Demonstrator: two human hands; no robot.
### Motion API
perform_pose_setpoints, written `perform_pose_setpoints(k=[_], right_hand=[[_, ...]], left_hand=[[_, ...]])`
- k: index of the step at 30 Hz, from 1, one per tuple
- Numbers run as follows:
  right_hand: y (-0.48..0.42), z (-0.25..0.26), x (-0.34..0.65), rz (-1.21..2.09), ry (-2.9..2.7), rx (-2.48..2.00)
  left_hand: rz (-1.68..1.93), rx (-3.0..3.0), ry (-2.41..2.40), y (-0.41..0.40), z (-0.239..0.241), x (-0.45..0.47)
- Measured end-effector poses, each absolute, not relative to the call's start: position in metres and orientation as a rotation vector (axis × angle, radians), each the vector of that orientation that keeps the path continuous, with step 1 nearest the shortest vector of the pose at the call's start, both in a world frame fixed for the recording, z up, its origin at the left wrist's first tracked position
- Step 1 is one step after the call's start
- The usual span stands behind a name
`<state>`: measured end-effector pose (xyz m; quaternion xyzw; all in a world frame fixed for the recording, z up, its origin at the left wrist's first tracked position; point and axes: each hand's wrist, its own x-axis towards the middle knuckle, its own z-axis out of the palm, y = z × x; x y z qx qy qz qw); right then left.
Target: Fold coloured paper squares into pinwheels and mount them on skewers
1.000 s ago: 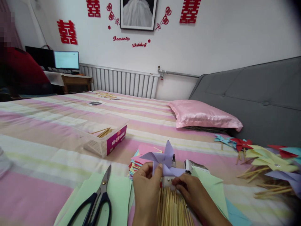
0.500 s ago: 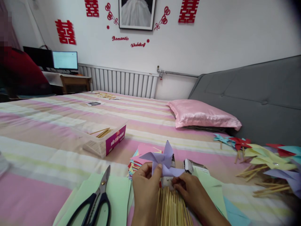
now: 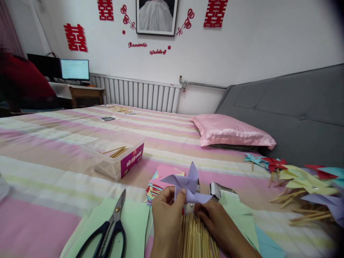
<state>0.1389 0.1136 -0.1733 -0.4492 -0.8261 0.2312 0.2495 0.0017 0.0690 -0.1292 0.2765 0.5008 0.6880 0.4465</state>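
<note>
Pinched between the thumb and fingers of my left hand [image 3: 169,211] is a purple paper pinwheel [image 3: 190,186], its folded blades spread out. My right hand [image 3: 215,218] is just to the right and below it, fingers closed together beside a small pale surface with a shiny metal pin [image 3: 191,205] on it. Whatever those fingertips hold, if anything, is hidden. Below and between both hands lies a bundle of thin wooden sticks [image 3: 197,236]. Behind the left hand is a stack of coloured paper squares [image 3: 168,173].
Dark-handled scissors [image 3: 115,218] lie on green paper [image 3: 134,222] at left. A clear plastic box [image 3: 113,168] with sticks stands farther back. Finished pinwheels [image 3: 306,179] lie at right near a pink pillow [image 3: 232,130]. A person in red [image 3: 27,79] sits far left.
My right fingertips have shifted slightly left and now cover one of the two metal pins seen before. The left hand still holds the pinwheel, almost in place.
</note>
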Motion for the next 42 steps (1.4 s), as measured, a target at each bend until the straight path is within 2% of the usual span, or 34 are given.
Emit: perform_pose_setpoints(k=[11, 15, 20, 25, 42], right_hand=[[0.102, -0.12, 0.157, 0.757, -1.554, -1.143], [0.082, -0.105, 0.146, 0.802, -1.741, -0.984], [0.078, -0.109, 0.134, 0.738, -1.907, -0.94], [0.082, -0.11, 0.136, 0.629, -1.897, -1.007], [0.082, -0.107, 0.136, 0.752, -1.823, -1.057]], left_hand=[[1.65, 0.762, 1.249, 0.07, -0.133, 0.002], [1.626, 0.874, 1.252, 0.065, -0.128, 0.008], [1.631, 0.926, 1.18, 0.062, -0.12, 0.013], [1.606, 0.891, 1.067, 0.064, -0.121, 0.011], [1.604, 0.92, 0.995, 0.064, -0.123, 0.011]])
